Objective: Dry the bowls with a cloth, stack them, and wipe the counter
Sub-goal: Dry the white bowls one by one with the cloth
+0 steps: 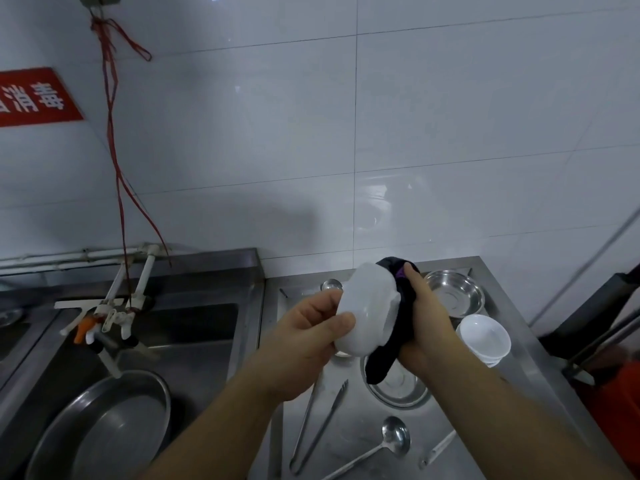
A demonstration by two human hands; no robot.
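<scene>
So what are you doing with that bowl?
A person is drying a white bowl over a steel counter. The left hand holds the bowl tipped on its side, and the right hand pushes a dark cloth into it. To the right, more white bowls sit stacked on the counter. Steel bowls, tongs and a ladle lie around them. The sink is on the left.

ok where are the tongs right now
In the head view the tongs lie on the steel counter, low and centre, just left of the ladle and below the hands, near the sink's edge.
</scene>
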